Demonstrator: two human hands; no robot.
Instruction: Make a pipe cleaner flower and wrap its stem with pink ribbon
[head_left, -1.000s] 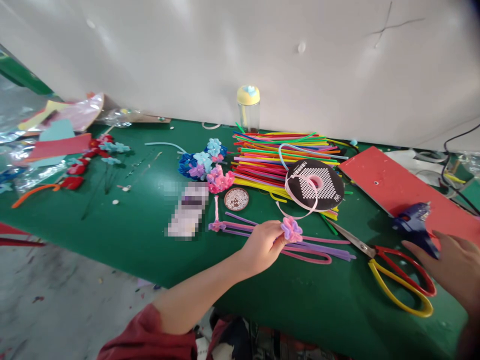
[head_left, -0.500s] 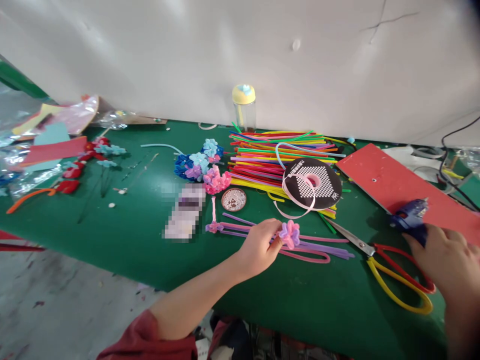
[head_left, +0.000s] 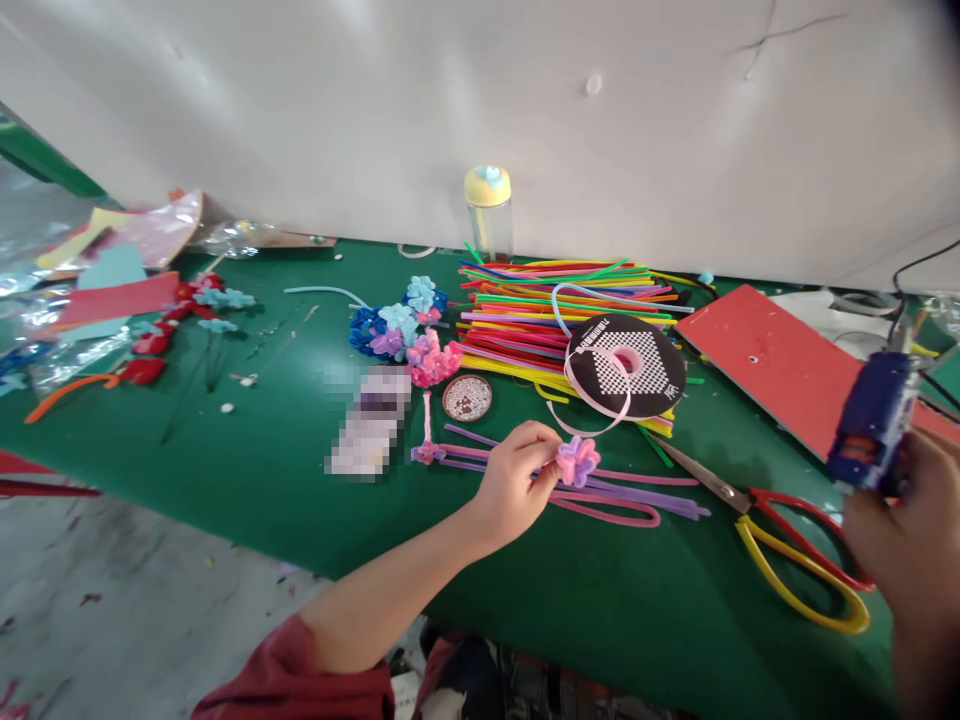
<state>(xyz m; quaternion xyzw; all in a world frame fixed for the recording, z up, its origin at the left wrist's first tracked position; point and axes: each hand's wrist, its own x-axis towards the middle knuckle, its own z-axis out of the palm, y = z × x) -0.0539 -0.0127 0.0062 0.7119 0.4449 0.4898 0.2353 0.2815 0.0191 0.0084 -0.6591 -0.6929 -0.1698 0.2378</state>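
Between the thumb and fingers of my left hand (head_left: 517, 490) is a pink and purple pipe-cleaner flower (head_left: 578, 462), held above the table. Under that hand lie loose pink and purple pipe cleaners (head_left: 637, 497). My right hand (head_left: 911, 530) grips a dark blue glue gun (head_left: 870, 420) at the right, raised with its nozzle pointing up and away. Beside it on the table rest scissors (head_left: 739, 498) with one red and one yellow handle. A shallow round dish of small beads (head_left: 467, 399) sits left of centre.
Behind are a heap of coloured pipe cleaners (head_left: 525, 320), a black ribbon spool (head_left: 664, 375) and a bottle with a yellow lid (head_left: 489, 210). Blue and pink flowers (head_left: 397, 325) stand left of them. A red board (head_left: 757, 350) lies at right; red flowers (head_left: 150, 340) lie far left.
My right hand has lifted the glue gun off the red board and turned its nozzle upward. The flower in my left hand has tilted and risen slightly.
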